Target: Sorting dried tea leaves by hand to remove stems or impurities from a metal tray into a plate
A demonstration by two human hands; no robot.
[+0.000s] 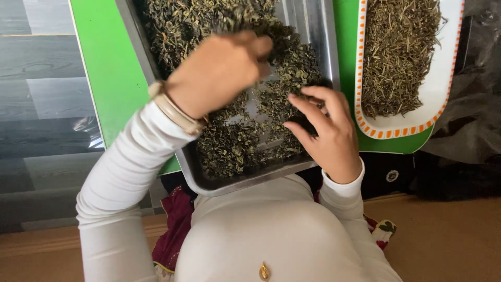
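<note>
table: green top, takes up most of the upper view, both trays sit on it, grey plank floor off to the left

metal tray: big steel one, runs from the top edge down to the person's lap, near corner hangs over the table edge

dried leaves: dark green crumbly stuff spread all over the metal tray, thick at the top, thinner near the middle where bare steel shows through

white tray: oval-ish with an orange dashed rim, just to the right of the metal one, loaded with a heap of thin brownish stems

left hand: over the middle of the metal tray, back of the hand up, fingers curled in and dipping into the leaves, honestly can't tell if it's got a pinch of them or not

right hand: at the near right part of the tray, fingers spread wide and bent, tips down on the leaves

watch: pale strap on the left wrist, right at the white sleeve cuff
</note>
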